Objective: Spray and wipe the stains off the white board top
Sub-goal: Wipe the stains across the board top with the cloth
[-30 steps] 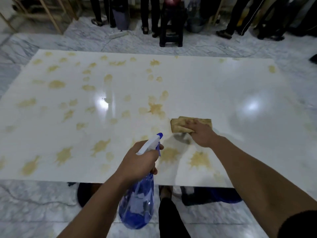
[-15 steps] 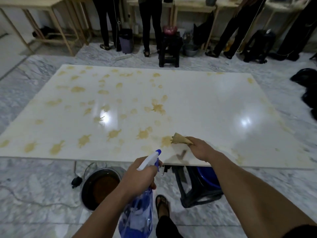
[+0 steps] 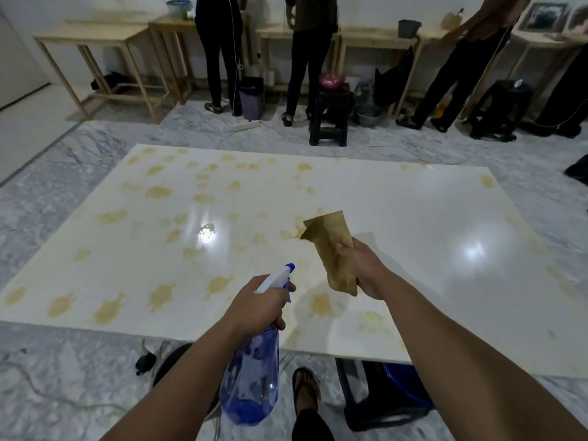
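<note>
- The white tabletop [image 3: 397, 218] is lying low over a grey marble floor [image 3: 47, 218], its glossy face reflecting two ceiling lights.
- Yellow-brown stains [image 3: 159, 192] are covering its left half and near edge; the right half is looking mostly clean.
- The left hand [image 3: 259, 305] is clenching its grip round the neck of a blue spray bottle [image 3: 251, 377], the nozzle pointing out over the near edge.
- The right hand [image 3: 366, 270] is pinching a tan cloth [image 3: 332, 246], holding it raised off the tabletop.
- Wooden tables [image 3: 105, 49] are lining the far wall, with three people [image 3: 219, 49] standing at them, their upper bodies cut off by the frame.
- A black stool [image 3: 331, 117] is carrying a pink bowl [image 3: 332, 79] beyond the far edge.
- Under the near edge, a dark round vessel [image 3: 171, 364] and a blue tub [image 3: 404, 386] are sitting half hidden; what they contain cannot be told.
- A sandalled foot [image 3: 306, 388] is showing between the arms.
</note>
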